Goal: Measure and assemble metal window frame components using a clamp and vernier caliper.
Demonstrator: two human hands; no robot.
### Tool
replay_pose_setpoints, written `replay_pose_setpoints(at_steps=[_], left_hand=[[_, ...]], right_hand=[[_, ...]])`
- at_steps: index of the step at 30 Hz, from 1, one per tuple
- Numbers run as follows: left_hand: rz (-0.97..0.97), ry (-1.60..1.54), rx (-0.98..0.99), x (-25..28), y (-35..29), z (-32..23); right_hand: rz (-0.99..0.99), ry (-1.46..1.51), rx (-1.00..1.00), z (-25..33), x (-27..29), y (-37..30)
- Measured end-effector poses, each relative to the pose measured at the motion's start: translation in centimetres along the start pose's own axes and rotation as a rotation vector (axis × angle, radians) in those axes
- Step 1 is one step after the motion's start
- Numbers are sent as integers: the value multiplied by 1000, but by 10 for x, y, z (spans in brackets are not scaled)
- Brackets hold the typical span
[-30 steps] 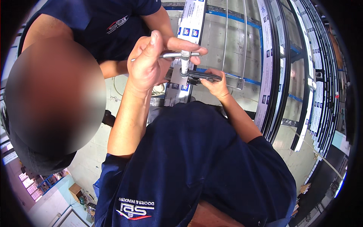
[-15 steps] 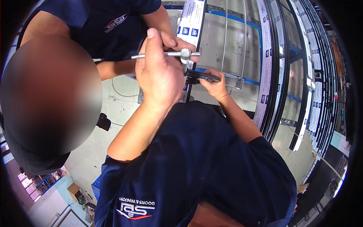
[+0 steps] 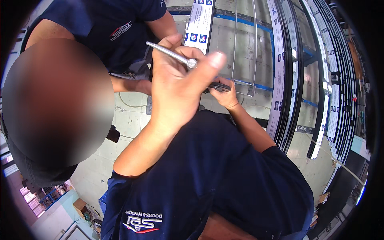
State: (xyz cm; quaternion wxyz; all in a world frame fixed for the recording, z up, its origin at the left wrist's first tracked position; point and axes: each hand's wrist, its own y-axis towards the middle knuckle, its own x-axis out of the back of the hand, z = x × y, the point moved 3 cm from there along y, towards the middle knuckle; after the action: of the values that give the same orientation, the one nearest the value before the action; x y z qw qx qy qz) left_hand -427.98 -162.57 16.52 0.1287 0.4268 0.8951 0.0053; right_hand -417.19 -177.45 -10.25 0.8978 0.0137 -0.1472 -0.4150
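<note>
My left hand is at a silver T-handle, its bar lying across the curled fingers and the thumb stretched away to the right. The thumb is a little smeared by motion. Below and right, my right hand grips a dark, flat-ended tool. My left hand hides the place where the handle's shaft meets it. A long profile with white printed film runs away beyond my hands. On the left, a co-worker's hand is close to my left wrist, its fingers partly hidden.
The co-worker, in a dark blue shirt, leans in close on the left. Long film-covered profiles lie on blue-edged racking at the right. A clear bracket-like piece lies just right of my right hand. Pale floor tiles show below.
The T-handle has turned, so its bar now slants down to the right. My left hand has rotated with it, the thumb swinging from upper left to the right. My right hand stays nearly in place.
</note>
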Motion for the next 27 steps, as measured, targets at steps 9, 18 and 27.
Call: replay_pose_setpoints(at_steps=[9,18,27], left_hand=[[209,90,34,14,12,8],[154,-73,-3,50,-6,35],[218,327,525,224,-158,136]], right_hand=[[89,-20,-42,10,5,3],[-14,36,-13,10,-3,-4],[-307,105,-121,6,6,-57]])
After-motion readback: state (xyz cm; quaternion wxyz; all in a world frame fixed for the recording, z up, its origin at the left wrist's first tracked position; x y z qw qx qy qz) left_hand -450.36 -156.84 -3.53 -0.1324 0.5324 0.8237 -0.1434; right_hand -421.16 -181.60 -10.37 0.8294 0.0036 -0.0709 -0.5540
